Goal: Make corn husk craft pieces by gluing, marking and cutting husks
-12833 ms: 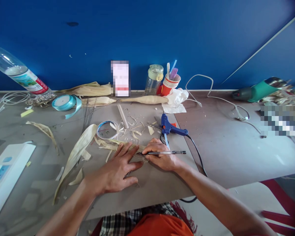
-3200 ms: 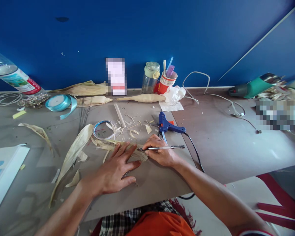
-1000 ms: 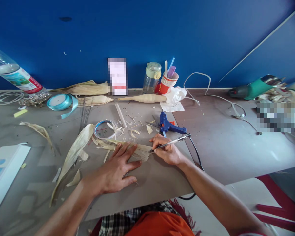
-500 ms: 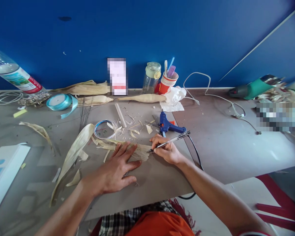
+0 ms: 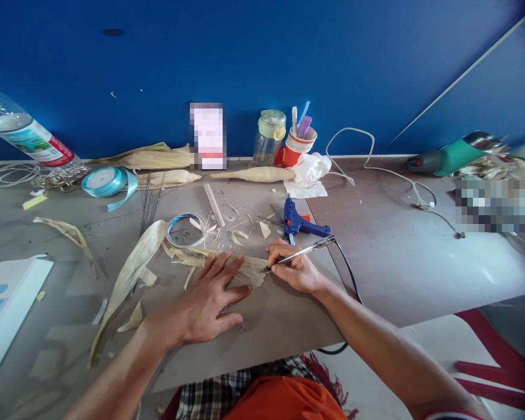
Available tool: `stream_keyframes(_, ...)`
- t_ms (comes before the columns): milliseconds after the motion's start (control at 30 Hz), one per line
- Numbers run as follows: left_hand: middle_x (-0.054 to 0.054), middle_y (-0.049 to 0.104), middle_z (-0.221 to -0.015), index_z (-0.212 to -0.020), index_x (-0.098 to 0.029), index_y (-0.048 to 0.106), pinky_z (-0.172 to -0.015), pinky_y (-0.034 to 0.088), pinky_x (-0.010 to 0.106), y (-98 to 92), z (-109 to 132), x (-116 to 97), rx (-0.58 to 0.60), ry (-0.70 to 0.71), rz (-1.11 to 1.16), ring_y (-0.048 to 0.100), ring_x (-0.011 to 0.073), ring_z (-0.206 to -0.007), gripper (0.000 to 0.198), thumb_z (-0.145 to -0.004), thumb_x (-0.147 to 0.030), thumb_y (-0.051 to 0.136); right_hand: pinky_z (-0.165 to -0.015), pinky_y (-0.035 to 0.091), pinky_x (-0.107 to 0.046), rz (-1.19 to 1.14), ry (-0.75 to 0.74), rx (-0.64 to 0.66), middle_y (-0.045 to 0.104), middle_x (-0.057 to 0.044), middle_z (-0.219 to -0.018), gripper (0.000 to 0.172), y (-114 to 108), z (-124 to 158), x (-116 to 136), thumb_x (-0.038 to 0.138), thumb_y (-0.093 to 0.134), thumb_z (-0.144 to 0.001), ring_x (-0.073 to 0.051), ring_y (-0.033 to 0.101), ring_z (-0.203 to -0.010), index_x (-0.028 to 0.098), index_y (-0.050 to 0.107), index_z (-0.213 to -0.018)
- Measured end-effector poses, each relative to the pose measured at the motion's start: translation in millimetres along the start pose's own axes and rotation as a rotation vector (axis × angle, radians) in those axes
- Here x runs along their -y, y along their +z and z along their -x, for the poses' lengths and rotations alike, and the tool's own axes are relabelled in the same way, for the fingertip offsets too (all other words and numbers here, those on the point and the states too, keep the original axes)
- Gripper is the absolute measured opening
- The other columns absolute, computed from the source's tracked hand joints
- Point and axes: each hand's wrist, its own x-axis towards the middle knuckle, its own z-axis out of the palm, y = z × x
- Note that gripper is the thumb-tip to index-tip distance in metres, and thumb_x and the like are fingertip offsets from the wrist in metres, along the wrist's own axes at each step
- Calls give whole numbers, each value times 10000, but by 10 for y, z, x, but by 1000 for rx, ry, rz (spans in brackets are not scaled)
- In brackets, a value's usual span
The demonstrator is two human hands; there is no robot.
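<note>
Two hands work at one husk strip lying just in front of the glue gun on the table. Left hand: palm down, fingers spread flat, pressing the strip. Right hand: wrist resting on the table, fingers pinched around a pen, its tip on the strip's right end, barrel slanting up toward the glue gun.

I see a blue glue gun just beyond the right hand, a wire coil past the left fingers, teal ribbon far off left, a red cup and jar against the wall, and a green heat gun well off right.
</note>
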Motion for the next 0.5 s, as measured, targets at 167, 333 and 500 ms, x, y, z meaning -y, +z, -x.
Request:
stream_keyframes(167, 59, 206, -1556, -1239, -339, 587, -1110, 167, 601, 4, 1, -2, 7, -8, 4, 158, 385, -1409, 441, -809, -437, 609, -729, 409, -317, 6, 4, 0, 524, -25, -698, 75, -12, -2, 11, 145, 524, -678, -208, 533, -852, 183, 583, -652)
stream_keyframes(333, 60, 211, -1555, -1243, -338, 585, -1114, 171, 591, 0, -2, -7, 9, -11, 10, 157, 376, -1412, 440, -815, -438, 601, -768, 419, -327, 2, 15, 4, 525, -17, -681, 92, -21, 2, -2, 125, 515, -654, -204, 537, -848, 188, 581, -641)
stream_keyframes(500, 55, 188, -1562, -1235, -335, 593, -1116, 169, 590, -12, -4, -16, 10, -21, 19, 163, 380, -1410, 434, -811, -428, 609, -815, 424, -347, -6, 26, 0, 521, -15, -690, 107, -35, -7, 14, 103, 511, -634, -201, 545, -846, 192, 571, -633)
